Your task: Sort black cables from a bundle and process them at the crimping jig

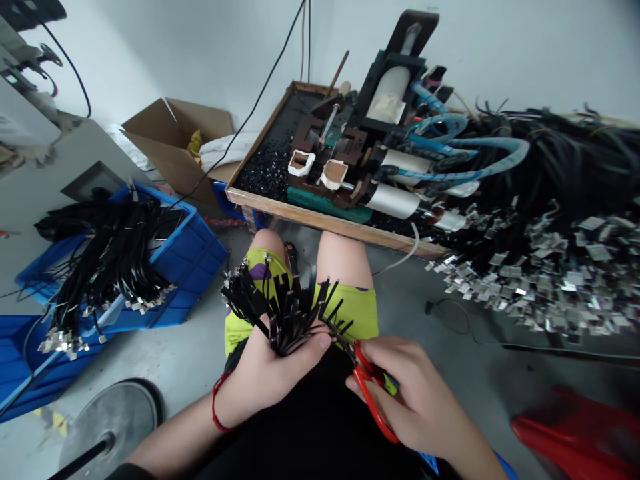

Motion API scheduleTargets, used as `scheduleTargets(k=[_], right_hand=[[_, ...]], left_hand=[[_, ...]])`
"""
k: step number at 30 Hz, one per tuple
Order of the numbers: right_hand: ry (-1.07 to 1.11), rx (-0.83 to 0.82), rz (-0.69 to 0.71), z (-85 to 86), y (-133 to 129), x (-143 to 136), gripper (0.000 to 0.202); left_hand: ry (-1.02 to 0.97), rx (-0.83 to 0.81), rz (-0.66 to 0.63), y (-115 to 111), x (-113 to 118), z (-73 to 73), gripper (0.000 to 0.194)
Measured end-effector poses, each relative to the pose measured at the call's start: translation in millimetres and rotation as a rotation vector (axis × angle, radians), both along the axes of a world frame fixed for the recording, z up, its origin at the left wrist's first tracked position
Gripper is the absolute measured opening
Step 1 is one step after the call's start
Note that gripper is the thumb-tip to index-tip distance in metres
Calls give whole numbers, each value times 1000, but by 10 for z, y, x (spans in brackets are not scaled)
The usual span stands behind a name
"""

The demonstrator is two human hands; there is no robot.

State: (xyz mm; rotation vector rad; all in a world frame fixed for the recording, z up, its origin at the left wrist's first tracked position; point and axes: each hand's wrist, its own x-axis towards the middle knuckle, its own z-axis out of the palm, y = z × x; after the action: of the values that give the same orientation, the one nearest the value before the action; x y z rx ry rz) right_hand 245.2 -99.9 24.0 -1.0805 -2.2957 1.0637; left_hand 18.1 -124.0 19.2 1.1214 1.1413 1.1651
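Observation:
Above my lap, my left hand (280, 373) is wrapped round a bundle of black cables (293, 307), whose ends fan out upward; small metal tips show at its left side. A red band circles that wrist. My right hand (410, 387) holds red-handled scissors (370, 393), with fingers around the handles. The scissor blades point up and left, against the right side of the bundle near my left thumb. Whether the blades are fully closed is hard to tell.
A wooden-edged bench (320, 215) ahead carries a pneumatic machine (390, 100). Many cables with metal ends (550, 267) overhang at right. Blue crates (195, 267) with cable bundles (125, 247) stand left, near a cardboard box (160, 143). A red object (575, 427) lies lower right, a round base (115, 420) lower left.

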Motion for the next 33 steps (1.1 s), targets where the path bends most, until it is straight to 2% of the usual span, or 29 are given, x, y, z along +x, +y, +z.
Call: scheduleTargets(k=[9,17,21,24,29,33], right_hand=[[18,45,-4,-13,-5,-29,45],[37,95,-16,-26,-9,-45,47],[78,101,-89,-39,-13,-53,49],[105,74,-182,-66,-37,7,47],[45,-21,-314,-167,-52,213,45],[-32,99,-385,-269,61,344,40]], left_hand=[[-38,4,33,-9,-9,-28,8],[-43,-17,22,-7,-12,-4,13],[-53,-42,53,-14,-16,3,15],[-148,-105,85,-21,10,-1,15],[-239,-156,138,-1,47,-10,33],[-203,-152,167,0,11,-13,41]])
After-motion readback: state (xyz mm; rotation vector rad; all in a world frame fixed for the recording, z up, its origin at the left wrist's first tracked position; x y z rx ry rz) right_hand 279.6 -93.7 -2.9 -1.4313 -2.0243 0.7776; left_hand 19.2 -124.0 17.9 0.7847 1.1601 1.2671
